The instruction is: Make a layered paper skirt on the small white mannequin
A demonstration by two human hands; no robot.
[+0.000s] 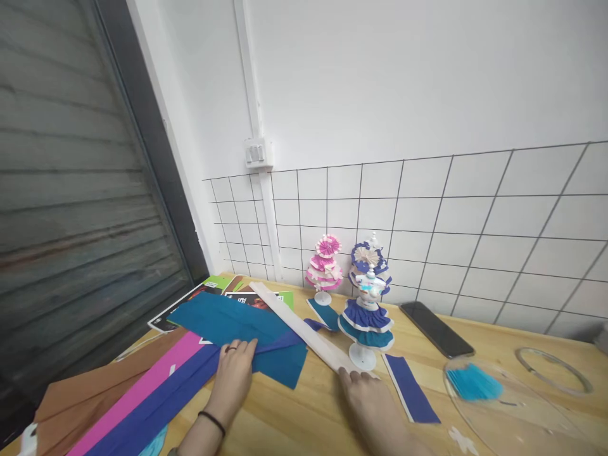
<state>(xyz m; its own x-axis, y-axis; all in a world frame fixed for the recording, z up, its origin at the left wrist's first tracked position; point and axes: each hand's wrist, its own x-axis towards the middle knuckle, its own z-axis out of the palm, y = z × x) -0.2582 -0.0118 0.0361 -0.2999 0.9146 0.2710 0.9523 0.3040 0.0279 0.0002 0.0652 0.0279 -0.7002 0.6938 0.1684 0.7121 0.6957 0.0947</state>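
My left hand [234, 370] lies flat with fingers stretched out on a teal sheet of crepe paper [237, 326], beside dark blue [161, 405], pink [142, 392] and brown [95, 386] strips. My right hand [365, 396] rests on the wooden table [304, 411], fingertips touching the near end of a long cream paper strip [304, 332]. Just beyond it stands a small doll in a blue and white paper dress [368, 304] on a white base. A pink paper-dress doll [323, 266] stands behind it.
A dark phone [436, 328] lies at the right. A clear round plastic lid [503, 399] holds a teal paper bit [472, 382]. A small dark blue strip [412, 387] lies near my right hand. Magazines [209, 294] sit under the papers. A wire grid [427, 228] lines the white wall.
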